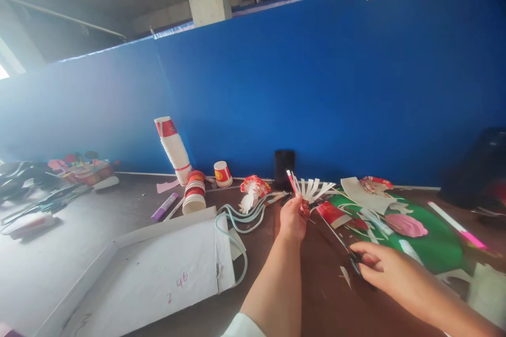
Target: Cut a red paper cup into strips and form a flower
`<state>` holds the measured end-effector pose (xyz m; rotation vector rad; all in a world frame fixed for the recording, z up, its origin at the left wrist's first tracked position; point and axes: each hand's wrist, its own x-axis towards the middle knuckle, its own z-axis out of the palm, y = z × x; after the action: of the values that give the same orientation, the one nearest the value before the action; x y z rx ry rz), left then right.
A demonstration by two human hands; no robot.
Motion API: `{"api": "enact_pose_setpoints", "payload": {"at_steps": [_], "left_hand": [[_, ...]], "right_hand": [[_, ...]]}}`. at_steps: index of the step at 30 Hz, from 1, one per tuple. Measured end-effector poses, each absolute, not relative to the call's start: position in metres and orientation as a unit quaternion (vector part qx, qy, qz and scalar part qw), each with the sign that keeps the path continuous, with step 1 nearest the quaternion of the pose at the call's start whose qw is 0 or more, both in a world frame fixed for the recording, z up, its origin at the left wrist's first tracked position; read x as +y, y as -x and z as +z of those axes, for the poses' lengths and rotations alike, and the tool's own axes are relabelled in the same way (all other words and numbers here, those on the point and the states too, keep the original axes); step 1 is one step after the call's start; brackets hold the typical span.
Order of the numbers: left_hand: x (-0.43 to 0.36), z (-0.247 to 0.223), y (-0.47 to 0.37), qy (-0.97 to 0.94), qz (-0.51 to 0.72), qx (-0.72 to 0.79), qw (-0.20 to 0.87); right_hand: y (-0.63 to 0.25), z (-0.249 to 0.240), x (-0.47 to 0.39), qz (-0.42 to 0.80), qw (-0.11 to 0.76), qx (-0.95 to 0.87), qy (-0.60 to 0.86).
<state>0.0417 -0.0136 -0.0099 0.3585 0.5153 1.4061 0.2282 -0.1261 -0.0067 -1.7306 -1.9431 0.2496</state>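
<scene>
Left hand [294, 216], center of the frame: the grip is closed, with thumb and fingers pinching the base of a fringed paper cup [312, 189], its white strips fanned up and to the right above the desk [256, 287]. Right hand [373, 266], lower right: the grip is curled around the dark handles of the scissors [354, 260], whose blades point toward the upper left, below the cup; whether the blades are parted cannot be told. A black rectangular object [284, 166] stands upright behind the left hand, against the blue partition [276, 95]. Left of it lies a red-and-white paper flower [254, 192], with a pale blue cord [253, 218] looping in front and over the edge of a shallow white box [158, 268] at lower left. Farther left are a single paper cup [223, 174], a leaning stack of paper cups [174, 150] and a purple tube [165, 207]. Right of center, a green sheet [438, 237] carries a pink paper oval [407, 225] and paper scraps; a white marker with a pink end [456, 225] lies near its right side.
</scene>
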Motion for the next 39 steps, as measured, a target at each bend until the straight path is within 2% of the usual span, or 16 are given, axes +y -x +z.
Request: {"api": "enact_pose_setpoints", "payload": {"at_steps": [3, 12, 15, 21, 25, 30, 39], "left_hand": [[-0.014, -0.011, -0.039, -0.164, 0.626, 0.224, 0.729], [-0.022, -0.010, -0.024, -0.224, 0.584, 0.230, 0.746], [-0.025, -0.008, -0.022, -0.235, 0.585, 0.223, 0.744], [-0.024, -0.004, -0.017, -0.264, 0.599, 0.234, 0.719], [-0.021, -0.001, -0.012, -0.286, 0.591, 0.230, 0.719], [-0.020, 0.000, -0.009, -0.321, 0.569, 0.259, 0.711], [-0.024, -0.001, -0.007, -0.355, 0.546, 0.277, 0.706]], "right_hand": [[-0.232, -0.009, -0.129, 0.227, 0.271, -0.705, 0.615], [-0.202, 0.016, -0.115, 0.236, 0.350, -0.694, 0.583], [-0.192, 0.017, -0.103, 0.180, 0.348, -0.706, 0.590], [-0.173, 0.016, -0.089, -0.032, 0.318, -0.750, 0.579], [-0.175, 0.006, -0.083, -0.121, 0.310, -0.766, 0.550], [-0.183, 0.003, -0.082, -0.142, 0.277, -0.771, 0.555], [-0.190, 0.007, -0.087, -0.142, 0.274, -0.780, 0.544]]}}
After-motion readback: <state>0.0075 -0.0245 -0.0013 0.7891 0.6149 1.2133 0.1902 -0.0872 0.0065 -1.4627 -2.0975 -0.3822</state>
